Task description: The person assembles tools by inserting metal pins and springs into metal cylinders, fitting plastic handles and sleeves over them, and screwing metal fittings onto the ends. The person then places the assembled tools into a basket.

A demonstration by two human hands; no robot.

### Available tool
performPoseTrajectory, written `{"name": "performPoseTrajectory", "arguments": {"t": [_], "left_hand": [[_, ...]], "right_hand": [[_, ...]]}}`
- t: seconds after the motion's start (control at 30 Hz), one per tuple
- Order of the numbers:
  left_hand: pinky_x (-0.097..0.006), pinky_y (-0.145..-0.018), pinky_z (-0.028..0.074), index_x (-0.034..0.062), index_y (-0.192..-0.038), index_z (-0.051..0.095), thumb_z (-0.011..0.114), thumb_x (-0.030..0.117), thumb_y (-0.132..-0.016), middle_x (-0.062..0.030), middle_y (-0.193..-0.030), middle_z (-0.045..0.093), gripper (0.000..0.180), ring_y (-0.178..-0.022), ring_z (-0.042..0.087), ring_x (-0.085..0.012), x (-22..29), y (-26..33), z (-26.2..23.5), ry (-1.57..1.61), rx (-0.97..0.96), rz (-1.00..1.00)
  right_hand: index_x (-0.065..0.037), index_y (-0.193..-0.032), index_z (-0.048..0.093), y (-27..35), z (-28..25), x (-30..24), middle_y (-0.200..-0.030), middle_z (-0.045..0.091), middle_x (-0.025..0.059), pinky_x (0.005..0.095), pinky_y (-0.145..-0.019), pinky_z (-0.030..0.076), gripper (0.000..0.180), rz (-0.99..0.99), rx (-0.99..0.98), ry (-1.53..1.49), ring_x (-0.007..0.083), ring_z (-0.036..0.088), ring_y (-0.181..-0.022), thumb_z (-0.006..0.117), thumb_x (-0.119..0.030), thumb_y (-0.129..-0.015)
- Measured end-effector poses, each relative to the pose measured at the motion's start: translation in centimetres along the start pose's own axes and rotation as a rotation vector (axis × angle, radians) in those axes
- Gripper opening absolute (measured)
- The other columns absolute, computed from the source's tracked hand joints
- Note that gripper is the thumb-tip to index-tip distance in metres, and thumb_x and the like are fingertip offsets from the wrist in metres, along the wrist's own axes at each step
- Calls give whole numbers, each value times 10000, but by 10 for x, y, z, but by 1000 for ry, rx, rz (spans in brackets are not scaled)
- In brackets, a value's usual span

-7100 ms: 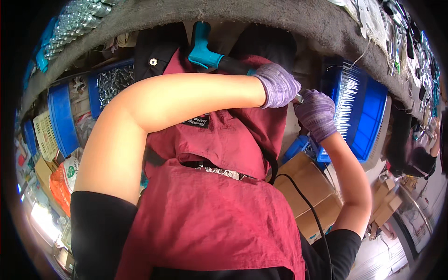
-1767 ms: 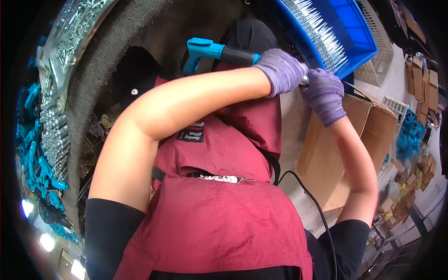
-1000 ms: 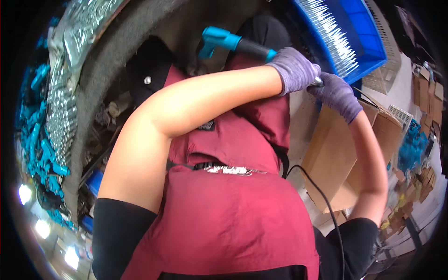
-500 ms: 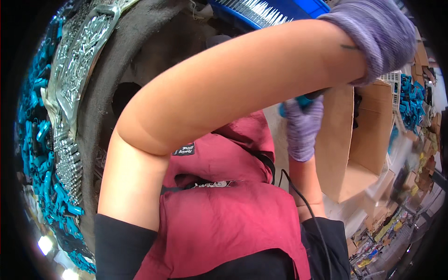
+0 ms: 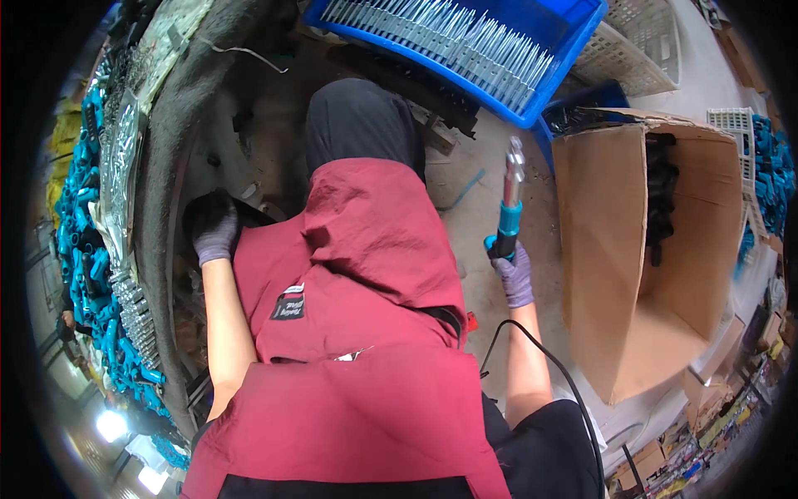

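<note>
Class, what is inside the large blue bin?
Rows of thin silvery rods sit in the blue bin, hiding whatever lies beneath; the picture edge cuts off its far part.

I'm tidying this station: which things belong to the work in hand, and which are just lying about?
Apparently in use:
- teal-and-black tool, held in the right hand
- left hand: any held item unclear

Around, untouched (some may serve the work):
- blue bin of metal rods
- cardboard box
- pale crate

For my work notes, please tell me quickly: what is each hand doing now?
Left hand: partly lost in the dark; open or closed cannot be told.
Right hand: closed, holding the silver-tipped teal tool.
</note>
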State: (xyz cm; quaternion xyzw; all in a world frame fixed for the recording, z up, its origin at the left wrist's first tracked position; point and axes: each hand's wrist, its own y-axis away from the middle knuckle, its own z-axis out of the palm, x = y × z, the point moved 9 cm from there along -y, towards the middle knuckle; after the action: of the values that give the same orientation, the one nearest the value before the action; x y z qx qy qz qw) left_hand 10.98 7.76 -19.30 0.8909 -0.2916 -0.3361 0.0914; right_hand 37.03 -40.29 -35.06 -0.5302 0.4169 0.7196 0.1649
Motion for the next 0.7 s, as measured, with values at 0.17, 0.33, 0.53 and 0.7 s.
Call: {"name": "performPoseTrajectory", "arguments": {"t": [0.17,0.33,0.53,0.7], "left_hand": [[-382,-811,449,21,-1104,550,370,290,-900,-218,-1119,546,382,-991,556,-299,-89,-66,46,164,268,-81],[-340,-950,339,26,-1225,453,330,327,-911,-183,-1286,418,452,-1178,406,-263,-168,-63,83,182,103,-274],[-293,-1055,237,13,-1345,322,307,355,-922,-105,-1423,300,544,-1308,280,-219,-217,-69,78,303,231,-423],[-302,-1003,289,6,-1277,378,345,320,-915,-107,-1321,373,480,-1216,350,-220,-85,-68,34,960,134,-221]], "right_hand": [[-11,-842,563,-50,-62,232,-693,575,75,321,-590,495,196,857,326,-112,194,580,-581,618,-96,-674],[-8,-730,572,-98,-20,128,-618,559,67,302,-537,475,120,584,232,-134,184,550,-535,633,-100,-683],[-23,-834,574,-138,-32,84,-720,580,43,282,-611,473,201,156,102,-25,139,562,-648,665,-85,-665],[-30,-845,562,-117,-77,239,-662,577,72,321,-554,469,245,938,230,-188,198,577,-597,624,-5,-610]]}}
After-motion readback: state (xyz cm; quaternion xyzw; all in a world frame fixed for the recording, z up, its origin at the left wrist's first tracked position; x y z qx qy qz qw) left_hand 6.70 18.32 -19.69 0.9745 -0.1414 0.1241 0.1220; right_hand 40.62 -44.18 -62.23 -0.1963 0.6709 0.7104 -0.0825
